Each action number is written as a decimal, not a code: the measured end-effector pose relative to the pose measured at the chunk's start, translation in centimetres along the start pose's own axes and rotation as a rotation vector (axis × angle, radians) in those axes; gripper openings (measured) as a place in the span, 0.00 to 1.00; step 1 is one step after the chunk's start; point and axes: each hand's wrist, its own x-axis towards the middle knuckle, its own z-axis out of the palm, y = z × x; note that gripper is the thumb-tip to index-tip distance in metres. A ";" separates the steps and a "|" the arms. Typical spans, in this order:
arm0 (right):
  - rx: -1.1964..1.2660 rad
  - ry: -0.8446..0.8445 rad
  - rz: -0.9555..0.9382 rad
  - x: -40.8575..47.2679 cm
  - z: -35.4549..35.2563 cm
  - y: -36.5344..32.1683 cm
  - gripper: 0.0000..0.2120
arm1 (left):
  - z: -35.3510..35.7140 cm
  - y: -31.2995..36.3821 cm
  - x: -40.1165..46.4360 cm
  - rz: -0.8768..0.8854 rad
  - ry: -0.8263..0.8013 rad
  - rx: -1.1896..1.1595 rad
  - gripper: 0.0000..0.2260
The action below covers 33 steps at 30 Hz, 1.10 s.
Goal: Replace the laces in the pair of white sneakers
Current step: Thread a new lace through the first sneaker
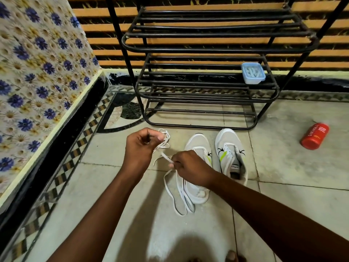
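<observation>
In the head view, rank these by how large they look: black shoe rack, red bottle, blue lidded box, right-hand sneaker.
1. black shoe rack
2. right-hand sneaker
3. red bottle
4. blue lidded box, though it sits farther from the camera, so bottle versus box is unsure.

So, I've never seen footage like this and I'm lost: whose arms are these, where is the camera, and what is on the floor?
There is no machine here. The camera sits on a person's head and looks down at their own two bare hands. The left hand pinches a bunched white lace; the right hand pinches it lower down, with long loops hanging to the tiled floor. Two white sneakers stand side by side before a black metal rack. A small blue box sits on the rack, and a red bottle lies on the floor to the right.
</observation>
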 end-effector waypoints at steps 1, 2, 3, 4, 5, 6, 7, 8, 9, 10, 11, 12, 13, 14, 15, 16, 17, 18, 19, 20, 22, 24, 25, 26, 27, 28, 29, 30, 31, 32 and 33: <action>0.014 0.022 0.043 -0.1 0.0 0.2 0.21 | 0.0 -0.5 0.0 -0.034 0.038 -0.008 0.01; 0.024 0.031 0.079 -0.2 0.0 0.4 0.20 | 0.0 -1.1 0.1 -0.077 0.068 -0.018 0.02; 0.034 0.035 0.108 -0.3 0.0 0.7 0.18 | -0.1 -1.6 0.1 -0.121 0.091 -0.017 0.04; 0.045 0.035 0.130 -0.4 -0.1 0.9 0.16 | 0.0 -2.2 0.0 -0.175 0.117 0.004 0.06; 0.061 0.030 0.148 -0.4 0.0 1.0 0.15 | 0.0 -2.8 -0.1 -0.245 0.152 0.030 0.09; 0.082 0.025 0.159 -0.4 0.0 1.2 0.14 | 0.2 -3.3 -0.3 -0.335 0.193 0.042 0.12; 0.103 0.028 0.167 -0.5 0.1 1.2 0.13 | 0.4 -3.6 -0.6 -0.442 0.227 0.036 0.15; 0.113 0.039 0.170 -0.5 0.1 1.2 0.12 | 0.7 -3.8 -0.9 -0.546 0.243 0.033 0.18; 0.112 0.056 0.172 -0.6 0.1 1.2 0.13 | 1.0 -4.1 -1.3 -0.629 0.233 0.043 0.19; 0.110 0.073 0.171 -0.6 0.1 1.2 0.14 | 1.3 -4.2 -1.8 -0.682 0.202 0.058 0.21; 0.104 0.083 0.172 -0.6 0.1 1.2 0.17 | 1.5 -4.1 -2.2 -0.701 0.163 0.061 0.22; 0.092 0.080 0.171 -0.8 0.1 1.2 0.19 | 1.7 -4.0 -2.5 -0.684 0.120 0.050 0.23; 0.063 0.060 0.164 -0.9 0.2 1.2 0.19 | 1.9 -3.9 -2.7 -0.644 0.080 0.030 0.24; 0.026 0.034 0.152 -1.1 0.2 1.1 0.19 | 2.0 -3.5 -2.8 -0.585 0.045 0.004 0.23; -0.008 0.009 0.138 -1.2 0.3 1.1 0.17 | 2.0 -3.2 -2.8 -0.518 0.021 -0.022 0.20; -0.031 -0.009 0.121 -1.3 0.4 1.0 0.16 | 2.1 -2.9 -2.8 -0.457 0.010 -0.036 0.16; -0.045 -0.016 0.101 -1.5 0.3 0.8 0.17 | 2.2 -2.6 -2.7 -0.412 0.004 -0.036 0.12; -0.056 -0.014 0.073 -1.6 0.2 0.7 0.18 | 2.3 -2.4 -2.6 -0.388 -0.005 -0.034 0.09; -0.069 -0.008 0.049 -1.8 0.1 0.6 0.19 | 2.4 -2.4 -2.5 -0.383 -0.016 -0.033 0.09; -0.080 -0.003 0.030 -1.9 0.0 0.4 0.20 | 2.4 -2.4 -2.4 -0.390 -0.028 -0.034 0.09; -0.107 -0.006 0.002 -2.2 -0.2 0.4 0.19 | 2.5 -2.4 -2.4 -0.414 -0.029 -0.046 0.10; -0.139 -0.039 -0.010 -2.3 -0.3 0.5 0.18 | 2.6 -2.4 -2.4 -0.418 -0.006 -0.077 0.10; -0.156 -0.056 -0.016 -2.4 -0.3 0.6 0.19 | 2.7 -2.5 -2.3 -0.414 0.003 -0.092 0.10; -0.171 -0.067 -0.027 -2.4 -0.2 0.8 0.20 | 2.8 -2.5 -2.2 -0.413 0.006 -0.104 0.10; -0.182 -0.074 -0.033 -2.5 -0.1 0.9 0.21 | 2.9 -2.6 -2.1 -0.414 0.004 -0.115 0.10; -0.189 -0.076 -0.042 -2.6 -0.1 1.0 0.21 | 3.0 -2.6 -2.0 -0.415 -0.005 -0.123 0.10; -0.201 -0.079 -0.050 -2.7 -0.1 1.1 0.19 | 3.3 -2.7 -1.8 -0.414 -0.016 -0.124 0.09; -0.218 -0.082 -0.065 -2.9 -0.1 1.2 0.17 | 3.5 -2.8 -1.7 -0.411 -0.024 -0.119 0.08; -0.236 -0.091 -0.070 -3.1 0.0 1.3 0.15 | 3.6 -3.0 -1.6 -0.399 -0.029 -0.118 0.06; -0.246 -0.097 -0.076 -3.3 0.0 1.5 0.13 | 3.8 -3.1 -1.5 -0.385 -0.031 -0.131 0.04; -0.240 -0.102 -0.080 -3.4 0.1 1.5 0.13 | 3.9 -3.3 -1.4 -0.365 -0.036 -0.152 0.04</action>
